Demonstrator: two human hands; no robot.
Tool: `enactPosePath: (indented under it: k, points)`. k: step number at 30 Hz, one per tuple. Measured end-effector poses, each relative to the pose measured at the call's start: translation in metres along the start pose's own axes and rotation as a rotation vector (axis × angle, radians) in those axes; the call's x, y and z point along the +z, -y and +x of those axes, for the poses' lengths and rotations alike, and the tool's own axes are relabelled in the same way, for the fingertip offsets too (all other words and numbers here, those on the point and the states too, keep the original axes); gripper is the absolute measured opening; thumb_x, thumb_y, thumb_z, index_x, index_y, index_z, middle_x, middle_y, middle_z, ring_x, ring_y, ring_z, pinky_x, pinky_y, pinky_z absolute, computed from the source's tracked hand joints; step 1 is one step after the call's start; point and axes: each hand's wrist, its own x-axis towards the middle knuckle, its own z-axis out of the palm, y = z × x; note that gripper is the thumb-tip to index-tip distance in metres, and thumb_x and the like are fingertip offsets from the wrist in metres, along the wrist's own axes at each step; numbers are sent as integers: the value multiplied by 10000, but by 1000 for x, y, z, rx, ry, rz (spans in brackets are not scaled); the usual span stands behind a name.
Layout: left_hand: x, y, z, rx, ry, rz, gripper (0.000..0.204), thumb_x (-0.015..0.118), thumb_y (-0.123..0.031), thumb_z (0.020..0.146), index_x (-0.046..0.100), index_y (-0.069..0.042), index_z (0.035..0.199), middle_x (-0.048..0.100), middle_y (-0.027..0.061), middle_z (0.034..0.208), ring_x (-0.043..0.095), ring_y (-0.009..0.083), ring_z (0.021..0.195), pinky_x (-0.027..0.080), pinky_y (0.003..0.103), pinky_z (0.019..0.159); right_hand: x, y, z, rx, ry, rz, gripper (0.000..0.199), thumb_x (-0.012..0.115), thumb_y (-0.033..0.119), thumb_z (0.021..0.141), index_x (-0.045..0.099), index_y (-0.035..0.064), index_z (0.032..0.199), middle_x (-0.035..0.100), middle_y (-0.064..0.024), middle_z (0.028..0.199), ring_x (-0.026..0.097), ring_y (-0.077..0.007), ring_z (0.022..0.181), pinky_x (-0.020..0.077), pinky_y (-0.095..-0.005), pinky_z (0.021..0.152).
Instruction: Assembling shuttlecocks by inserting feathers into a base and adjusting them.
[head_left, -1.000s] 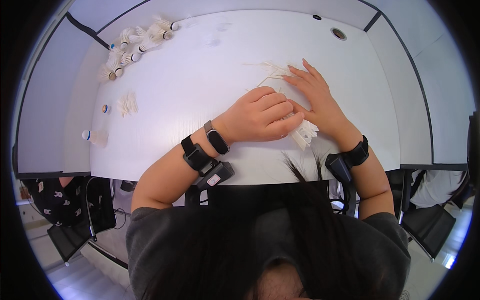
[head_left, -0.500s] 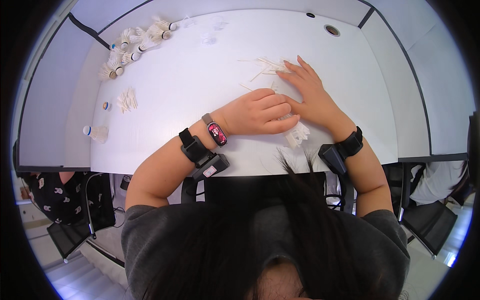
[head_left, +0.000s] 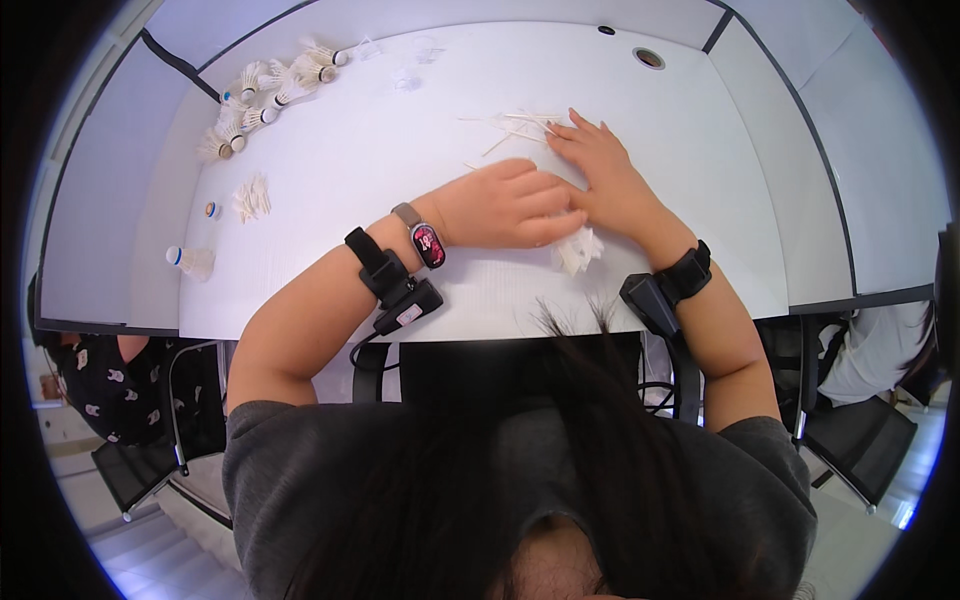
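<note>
Feathers (head_left: 577,254), white, poke from beneath my curled left hand (head_left: 512,205); whether it pinches them I cannot tell. My right hand (head_left: 607,180) is spread beside pale sticks (head_left: 512,128) on the table (head_left: 350,150).

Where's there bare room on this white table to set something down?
The table is bare between the right hand and right panel, and between the small white pieces and left hand. Crowded: upper left, with shuttlecocks, and just beyond the hands, where thin white strips lie.
</note>
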Motion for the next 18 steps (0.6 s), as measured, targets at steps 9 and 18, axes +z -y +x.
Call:
enactPosePath:
  k: [9,18]
  points:
    - [17,42,0,-363,-152,34,618,762,-178,710,586,-132,1301,633,73,1108,616,290,1024,487,421,894,4,-3,7,82,-126,169,227,705,166,845,743,12,1008,596,-151,1380,518,-351,1315,383,-511,1128]
    - [28,48,-6,-422,-65,11,595,756,-163,708,604,-115,1281,626,84,1112,606,288,1052,484,412,905,-1,-9,19,107,-325,318,245,705,114,822,707,8,1043,700,-177,1105,627,-354,1080,497,-419,966]
